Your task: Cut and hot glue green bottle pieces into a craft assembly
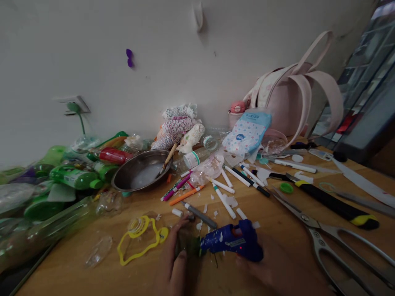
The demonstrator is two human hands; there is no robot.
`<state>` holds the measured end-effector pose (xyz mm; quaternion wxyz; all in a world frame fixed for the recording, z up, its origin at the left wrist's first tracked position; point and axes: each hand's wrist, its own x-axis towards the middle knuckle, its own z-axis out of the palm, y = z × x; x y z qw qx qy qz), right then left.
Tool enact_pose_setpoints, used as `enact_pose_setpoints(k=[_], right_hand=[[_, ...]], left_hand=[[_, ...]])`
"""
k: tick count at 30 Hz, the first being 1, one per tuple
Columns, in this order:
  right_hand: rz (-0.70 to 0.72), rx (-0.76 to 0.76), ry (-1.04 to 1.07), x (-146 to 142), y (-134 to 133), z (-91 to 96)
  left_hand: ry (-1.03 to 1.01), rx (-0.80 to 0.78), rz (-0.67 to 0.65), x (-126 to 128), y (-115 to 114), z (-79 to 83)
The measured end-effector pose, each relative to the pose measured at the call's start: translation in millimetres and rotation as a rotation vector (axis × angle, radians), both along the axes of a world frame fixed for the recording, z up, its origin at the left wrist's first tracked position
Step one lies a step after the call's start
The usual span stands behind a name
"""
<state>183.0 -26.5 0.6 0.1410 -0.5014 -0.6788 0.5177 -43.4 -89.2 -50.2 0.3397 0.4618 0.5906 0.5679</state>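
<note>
The wooden tabletop (271, 213) runs up against a plain white wall (185, 49), and it is cluttered nearly edge to edge. On my left lies a heap of green plastic bottles (74, 176), and beside it a metal bowl (140, 170) with a brush (168, 158) leaning in it. White and coloured markers (222, 193) are scattered across the middle, and a grey pen (200, 214) lies just beyond my hands. A yellow plastic ring (138, 242) sits near my left. To my right lie large scissors (324, 234) and a knife with a black and yellow handle (333, 203), with a green cap (286, 188) close to its blade. At the back a pink backpack (296, 94) leans on the wall, with a blue tissue pack (247, 131) propped in front of it.

Nothing lies between my hands; the clutter rings them on three sides.

The fingers of my left hand (173, 263) are curled in and pinch a small dark green piece (187, 246); it is too blurred to name. My right hand (277, 269), smeared by motion, has its fingers closed on the handle of the blue glue gun (234, 242).

The glue gun lies low over the tabletop at the near edge. Its nozzle points left and meets the green piece just beside my left fingers. Its body stretches rightward into my right palm.
</note>
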Motion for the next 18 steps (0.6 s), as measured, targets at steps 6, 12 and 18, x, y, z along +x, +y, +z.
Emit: enact_pose_setpoints(k=[6, 12, 18], right_hand=[[0.06, -0.003, 0.101, -0.8, -0.3, 3.2], [-0.025, 0.042, 0.081, -1.0, -1.2, 6.1], [-0.007, -0.01, 0.013, 0.8, -4.0, 8.0]], left_hand=[[0.001, 0.062, 0.14, 10.6, 0.5, 0.0], [0.052, -0.014, 0.006, 0.0, -3.0, 7.7], [0.007, -0.009, 0.094, 4.8, -2.8, 9.4]])
